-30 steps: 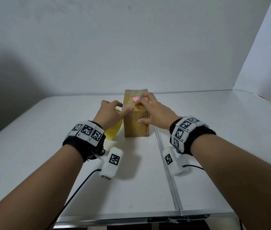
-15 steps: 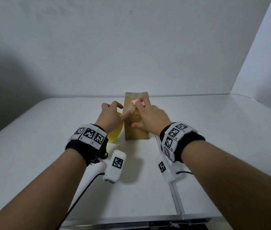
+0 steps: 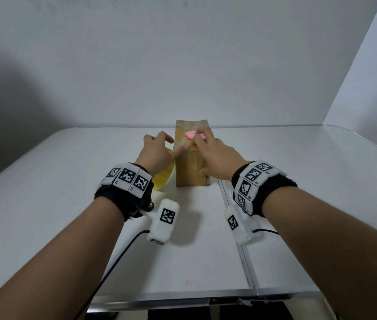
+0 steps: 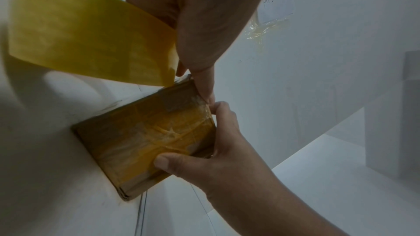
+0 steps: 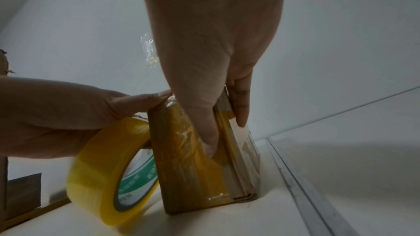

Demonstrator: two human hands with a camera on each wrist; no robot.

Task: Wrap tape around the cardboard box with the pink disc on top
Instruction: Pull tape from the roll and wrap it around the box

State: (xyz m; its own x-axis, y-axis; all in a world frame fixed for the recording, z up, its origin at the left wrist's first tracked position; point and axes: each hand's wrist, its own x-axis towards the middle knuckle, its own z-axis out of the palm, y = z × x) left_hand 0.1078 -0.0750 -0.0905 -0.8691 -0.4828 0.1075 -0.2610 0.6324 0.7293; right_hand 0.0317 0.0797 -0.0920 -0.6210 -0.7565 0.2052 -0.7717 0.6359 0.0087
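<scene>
A tall cardboard box (image 3: 189, 167) stands upright on the white table (image 3: 67, 204), with old tape on its faces. The pink disc (image 3: 191, 134) lies on its top. My right hand (image 3: 200, 153) grips the box, thumb on the near face (image 5: 209, 132), fingers over the top beside the disc. My left hand (image 3: 173, 144) holds the yellow tape roll (image 3: 163, 179) against the box's left side; its thumb (image 4: 204, 85) presses the box's top near edge. In the right wrist view the roll (image 5: 109, 171) touches the box (image 5: 204, 164).
A metal seam (image 3: 236, 227) runs down the table just right of the box. White walls stand behind and to the right. A camera cable (image 3: 118, 257) trails from my left wrist toward the table's front edge (image 3: 182, 299).
My right hand's fingers have slid back along the box top to the pink disc. The left hand and the roll have stayed beside the box.
</scene>
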